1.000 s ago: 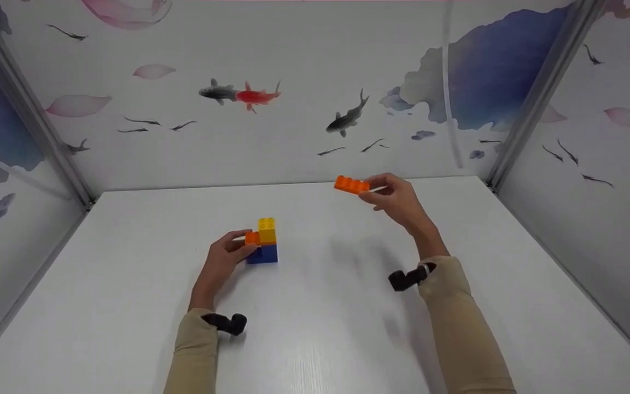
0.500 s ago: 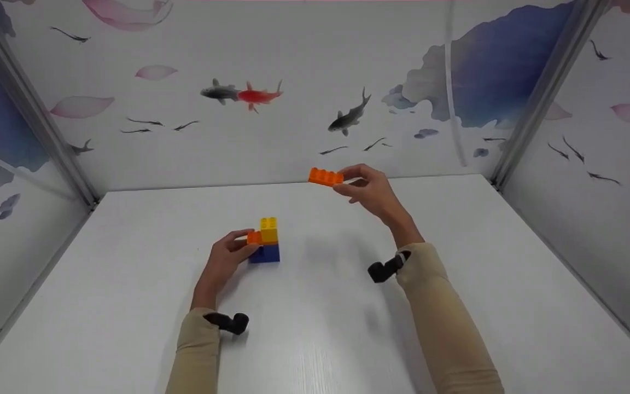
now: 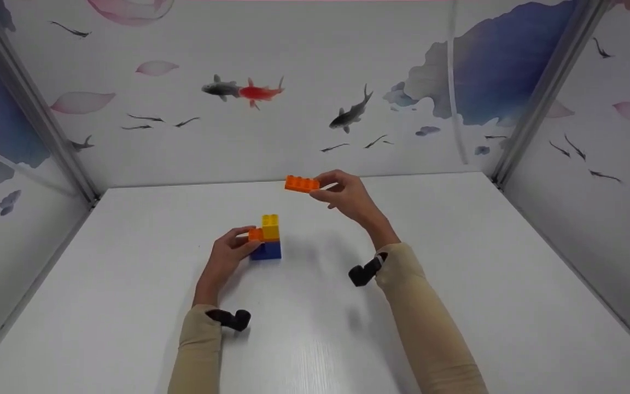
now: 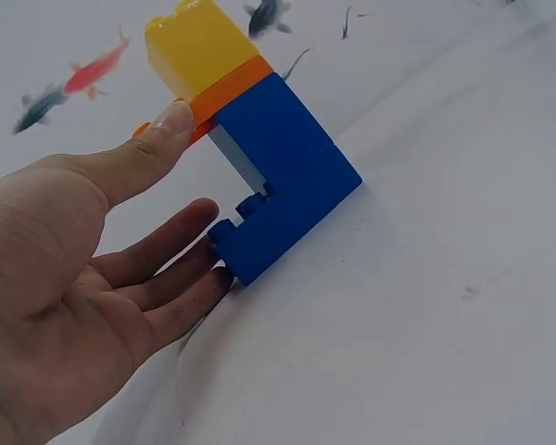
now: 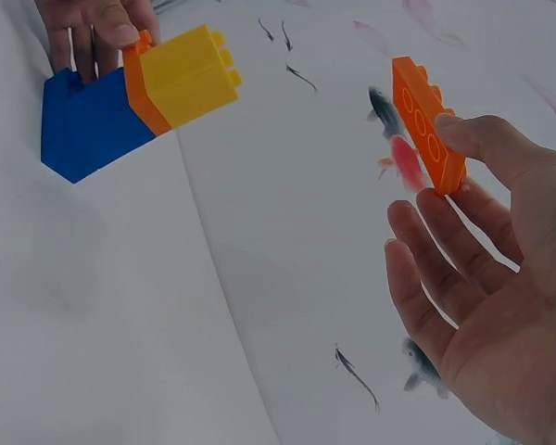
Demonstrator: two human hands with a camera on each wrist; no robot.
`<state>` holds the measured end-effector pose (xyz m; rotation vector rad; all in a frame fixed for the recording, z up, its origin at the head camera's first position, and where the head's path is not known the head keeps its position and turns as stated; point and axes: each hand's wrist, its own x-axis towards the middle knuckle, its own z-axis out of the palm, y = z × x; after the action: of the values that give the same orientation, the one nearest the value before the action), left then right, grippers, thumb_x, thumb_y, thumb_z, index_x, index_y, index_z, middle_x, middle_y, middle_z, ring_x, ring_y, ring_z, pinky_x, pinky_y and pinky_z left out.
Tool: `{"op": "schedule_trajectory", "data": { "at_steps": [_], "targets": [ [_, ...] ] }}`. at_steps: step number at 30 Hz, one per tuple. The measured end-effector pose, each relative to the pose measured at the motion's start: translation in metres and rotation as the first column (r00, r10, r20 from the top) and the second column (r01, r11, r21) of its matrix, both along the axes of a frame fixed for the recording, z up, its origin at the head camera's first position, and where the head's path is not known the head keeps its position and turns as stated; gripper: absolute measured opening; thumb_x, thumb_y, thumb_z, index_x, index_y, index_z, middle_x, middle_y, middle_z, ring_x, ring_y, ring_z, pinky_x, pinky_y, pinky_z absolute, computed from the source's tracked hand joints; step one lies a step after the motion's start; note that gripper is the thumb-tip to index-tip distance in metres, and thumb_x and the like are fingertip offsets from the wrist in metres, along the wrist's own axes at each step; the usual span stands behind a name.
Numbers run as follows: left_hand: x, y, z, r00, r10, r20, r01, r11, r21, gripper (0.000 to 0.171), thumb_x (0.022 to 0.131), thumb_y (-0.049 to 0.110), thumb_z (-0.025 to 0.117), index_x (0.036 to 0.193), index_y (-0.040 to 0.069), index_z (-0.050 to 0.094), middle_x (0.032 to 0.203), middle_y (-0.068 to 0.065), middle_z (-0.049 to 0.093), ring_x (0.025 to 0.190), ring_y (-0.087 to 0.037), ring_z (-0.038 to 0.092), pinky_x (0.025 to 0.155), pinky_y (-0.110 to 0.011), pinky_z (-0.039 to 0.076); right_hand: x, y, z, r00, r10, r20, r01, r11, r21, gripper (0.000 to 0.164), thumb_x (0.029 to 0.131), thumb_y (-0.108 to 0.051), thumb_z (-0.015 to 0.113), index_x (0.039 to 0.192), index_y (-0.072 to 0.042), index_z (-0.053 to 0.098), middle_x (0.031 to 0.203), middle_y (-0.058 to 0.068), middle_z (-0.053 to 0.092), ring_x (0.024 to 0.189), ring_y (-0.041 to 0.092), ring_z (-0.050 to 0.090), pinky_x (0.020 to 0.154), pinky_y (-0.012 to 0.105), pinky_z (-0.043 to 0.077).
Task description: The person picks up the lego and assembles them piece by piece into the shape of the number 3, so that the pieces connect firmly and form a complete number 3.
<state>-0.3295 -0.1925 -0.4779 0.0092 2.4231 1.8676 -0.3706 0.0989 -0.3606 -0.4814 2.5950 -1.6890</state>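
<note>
A stack of toy building bricks stands on the table, blue below, with an orange brick (image 4: pixel 236 86) across the top and a yellow brick (image 3: pixel 270 227) above it. Seen from the left wrist, the lower blue brick (image 4: pixel 301 199) juts out with bare studs under the orange overhang. My left hand (image 3: pixel 226 256) pinches the overhanging end of the stack's orange brick, thumb on the near side; its lower fingers reach the blue brick's end. Up and to the right of the stack, my right hand (image 3: pixel 349 198) holds a loose orange brick (image 5: pixel 421 125) by one end between thumb and fingers, studs upward.
The white table (image 3: pixel 304 334) runs back to a white wall (image 3: pixel 293 44) printed with fish and petals. Similar side panels rise left and right, with grey metal posts (image 3: pixel 547 82) at the corners. A black camera (image 3: pixel 367 270) sits on each wrist.
My right hand has carried the loose orange brick leftward, rising a little and then lowering, and it is now nearer the stack. The left hand and the stack have stayed in place.
</note>
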Motion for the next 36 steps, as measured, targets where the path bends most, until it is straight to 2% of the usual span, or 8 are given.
{"op": "schedule_trajectory", "data": {
  "at_steps": [8,21,36],
  "targets": [
    [0.000,0.000,-0.002,1.000,0.005,-0.003,-0.005,1.000,0.013,0.050,0.093,0.040,0.069,0.138,0.025,0.057,0.139,-0.013,0.059,0.126,-0.027,0.059,0.114,-0.043,0.045,0.004,-0.021,-0.006,1.000,0.011,0.013,-0.011,1.000,0.029,0.039,0.091,-0.033,0.075,0.124,-0.016,0.064,0.125,0.003,0.064,0.108,0.021,0.065,0.088,0.033,0.059],
    [-0.002,0.000,-0.002,1.000,0.013,0.002,-0.013,1.000,-0.002,0.061,0.086,0.051,0.070,0.138,0.025,0.057,0.141,-0.012,0.058,0.128,-0.027,0.058,0.114,-0.043,0.045,0.010,-0.047,-0.011,0.998,0.042,0.036,-0.044,0.998,0.046,0.036,0.090,-0.034,0.075,0.121,-0.017,0.066,0.123,0.002,0.065,0.113,0.022,0.063,0.094,0.037,0.058],
    [-0.001,0.002,0.000,1.000,0.016,0.006,-0.016,1.000,0.005,0.056,0.090,0.045,0.069,0.139,0.022,0.055,0.141,-0.012,0.058,0.129,-0.027,0.058,0.114,-0.045,0.045,0.014,-0.067,-0.032,0.995,0.102,-0.019,-0.098,0.987,0.125,0.033,0.093,-0.029,0.073,0.123,-0.017,0.068,0.127,0.002,0.067,0.117,0.023,0.062,0.098,0.039,0.056]
  ]
}}
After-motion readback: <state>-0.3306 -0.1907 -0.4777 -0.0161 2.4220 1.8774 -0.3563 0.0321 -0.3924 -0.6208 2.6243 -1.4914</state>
